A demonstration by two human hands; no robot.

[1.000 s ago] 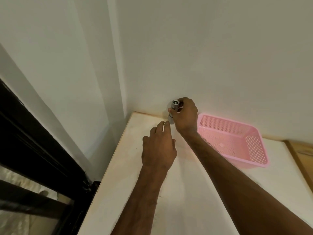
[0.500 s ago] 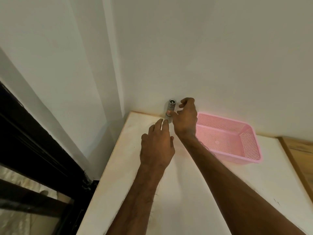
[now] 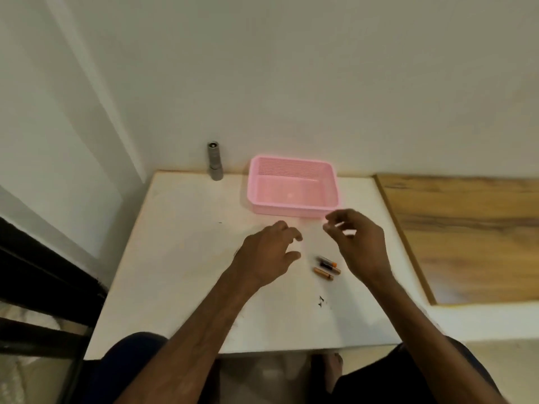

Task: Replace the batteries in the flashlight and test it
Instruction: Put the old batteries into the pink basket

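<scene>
While the flashlight (image 3: 215, 161) stands upright by the wall, both empty hands, left hand (image 3: 269, 255) and right hand (image 3: 360, 246), hover loosely spread over 3 batteries (image 3: 327, 267) on the worktop (image 3: 180, 258).

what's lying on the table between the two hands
In the head view, a small cluster of batteries lies on the white table, between the left hand and right hand, touching neither.

No legible text, brand, number or sign anywhere. Too small and blurred to read: any printing on the small black-and-orange cylindrical batteries (image 3: 327, 267) lying on the white desk (image 3: 180, 258). Blank as far as visible: the upright grey metal flashlight (image 3: 214, 161) and the pink perforated plastic basket (image 3: 291, 185).
</scene>
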